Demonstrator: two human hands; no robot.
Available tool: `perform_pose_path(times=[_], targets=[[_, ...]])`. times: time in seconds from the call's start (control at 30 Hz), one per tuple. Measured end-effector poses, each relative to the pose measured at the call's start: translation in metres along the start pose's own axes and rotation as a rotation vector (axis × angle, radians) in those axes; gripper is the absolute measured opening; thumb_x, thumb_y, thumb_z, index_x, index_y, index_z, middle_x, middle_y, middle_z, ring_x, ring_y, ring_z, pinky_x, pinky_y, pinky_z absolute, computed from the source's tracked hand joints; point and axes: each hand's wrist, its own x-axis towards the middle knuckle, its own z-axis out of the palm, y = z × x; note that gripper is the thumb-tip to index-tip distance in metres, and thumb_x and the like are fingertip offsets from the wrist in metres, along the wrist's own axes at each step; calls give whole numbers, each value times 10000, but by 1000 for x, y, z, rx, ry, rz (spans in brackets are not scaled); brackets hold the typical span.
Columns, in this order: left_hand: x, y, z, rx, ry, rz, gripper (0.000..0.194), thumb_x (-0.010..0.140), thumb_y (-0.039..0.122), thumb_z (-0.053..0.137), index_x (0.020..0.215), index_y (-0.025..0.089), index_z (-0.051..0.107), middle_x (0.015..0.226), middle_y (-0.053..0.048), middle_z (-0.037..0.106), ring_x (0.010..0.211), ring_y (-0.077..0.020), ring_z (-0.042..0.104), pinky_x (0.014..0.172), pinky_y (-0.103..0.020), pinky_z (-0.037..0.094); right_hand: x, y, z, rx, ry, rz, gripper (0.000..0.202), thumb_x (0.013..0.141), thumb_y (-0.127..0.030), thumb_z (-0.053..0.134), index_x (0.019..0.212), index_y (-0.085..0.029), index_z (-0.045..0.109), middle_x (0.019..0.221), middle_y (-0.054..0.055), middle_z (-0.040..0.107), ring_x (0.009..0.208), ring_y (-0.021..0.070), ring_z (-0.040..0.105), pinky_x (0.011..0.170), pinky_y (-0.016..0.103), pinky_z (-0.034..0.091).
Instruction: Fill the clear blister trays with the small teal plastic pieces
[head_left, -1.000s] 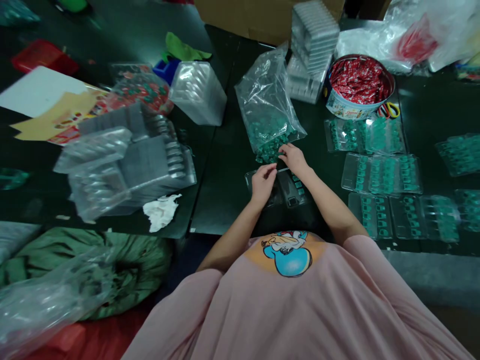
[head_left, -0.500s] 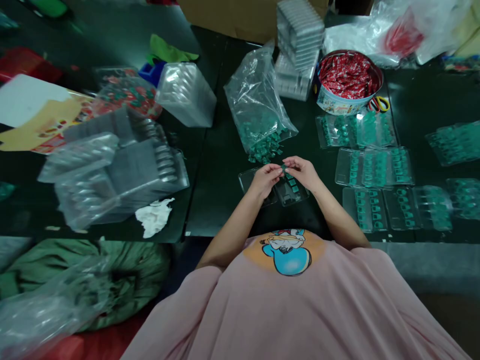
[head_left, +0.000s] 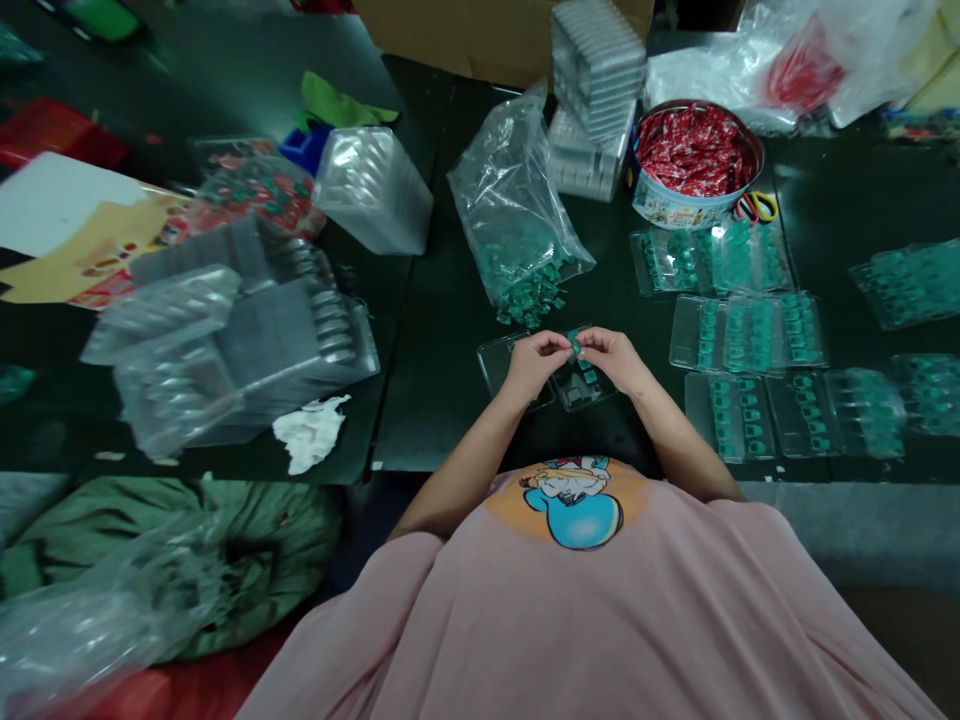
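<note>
Between the fingertips of both hands is a small green plastic piece [head_left: 574, 346]. My left hand [head_left: 538, 362] pinches it from one side and my right hand [head_left: 609, 355] from the other. Below them lies an open clear plastic blister tray [head_left: 576, 392], with green pieces seated along its right part. Its other half [head_left: 495, 365] is partly hidden behind my left hand. Just beyond my hands, loose green pieces [head_left: 529, 300] spill from the mouth of a clear plastic bag [head_left: 506, 165].
Filled blister packs [head_left: 750, 335] lie in rows on the right. Behind them stand a round tin [head_left: 682, 212] of red packets and scissors [head_left: 757, 207]. Stacked clear trays [head_left: 596, 70] are at the back, with more stacks [head_left: 262, 340] on the left beside a crumpled white tissue [head_left: 309, 435].
Both hands have shifted slightly toward me and to the right, and the fingers have turned around the green piece. More of the tray's far edge shows now.
</note>
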Motion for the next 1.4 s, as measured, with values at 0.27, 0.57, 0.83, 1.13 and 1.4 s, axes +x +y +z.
perform_pose_path(times=[0.27, 0.57, 0.83, 1.13, 1.4], targets=[[-6, 8, 2, 93, 16, 49, 71, 669, 180, 676, 733, 166, 650, 705, 9, 651, 659, -122, 600, 666, -249, 472, -5, -1, 1, 0, -7, 15, 188, 750, -338, 705, 877, -201, 683, 764, -18, 668, 704, 117, 616, 714, 266, 482], [-5, 5, -3, 134, -74, 73, 204, 666, 129, 624, 834, 189, 525, 762, 24, 607, 716, -105, 595, 694, -225, 448, -9, -3, 1, 201, -33, 352, 406, 582, -453, 869, 796, -183, 654, 687, -12, 640, 616, 83, 562, 509, 184, 372], [-4, 7, -4, 148, -206, 87, 242, 677, 97, 614, 880, 188, 520, 775, 33, 597, 711, -89, 579, 695, -214, 434, -13, -3, -2, 443, -153, 456, 464, 518, -427, 925, 738, -179, 600, 613, -47, 548, 545, 58, 477, 463, 170, 331], [-4, 11, -7, 147, -287, 75, 323, 671, 92, 643, 954, 194, 524, 764, 34, 604, 678, -91, 581, 699, -227, 442, -18, 0, 0, 491, -177, 444, 452, 549, -431, 917, 745, -185, 592, 624, -41, 524, 556, 71, 450, 475, 195, 313], [-3, 10, -8, 12, -294, -31, 338, 651, 137, 665, 945, 185, 505, 762, 43, 581, 667, -76, 551, 656, -196, 426, -32, -5, 2, 706, -120, 419, 363, 638, -301, 876, 821, -179, 587, 640, -43, 494, 560, 63, 415, 495, 201, 304]])
